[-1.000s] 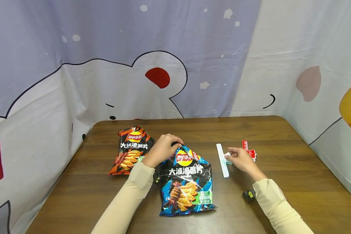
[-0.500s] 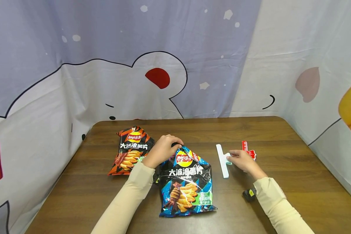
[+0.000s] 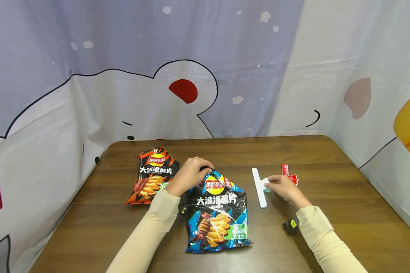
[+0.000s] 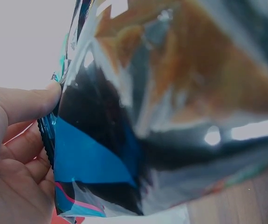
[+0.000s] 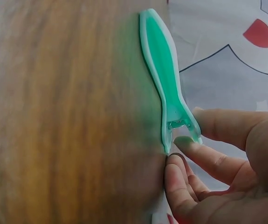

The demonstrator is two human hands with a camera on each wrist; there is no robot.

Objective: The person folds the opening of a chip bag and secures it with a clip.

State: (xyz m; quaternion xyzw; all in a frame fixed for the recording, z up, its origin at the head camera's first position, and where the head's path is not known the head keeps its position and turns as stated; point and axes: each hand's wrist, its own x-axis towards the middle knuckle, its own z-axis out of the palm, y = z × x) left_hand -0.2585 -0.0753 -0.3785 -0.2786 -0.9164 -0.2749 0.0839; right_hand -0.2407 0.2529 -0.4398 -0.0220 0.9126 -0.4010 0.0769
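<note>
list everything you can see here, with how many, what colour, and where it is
blue chip bag: 1, blue and black, lying near the table's front middle, top gripped
orange chip bag: 1, orange and black, flat on the table, left of the blue one
white-green bag clip: 1, white with green inside, on the table right of the blue bag
red clip: 1, red, on the table just beyond the right hand, partly hidden
table: 1, dark brown wood
cartoon curtain: 1, lilac and white with red patches, behind and beside the table
left hand: 1, grips the blue bag's top edge
right hand: 1, fingers pinch the white-green clip's handle end
sleeves: 2, beige
</note>
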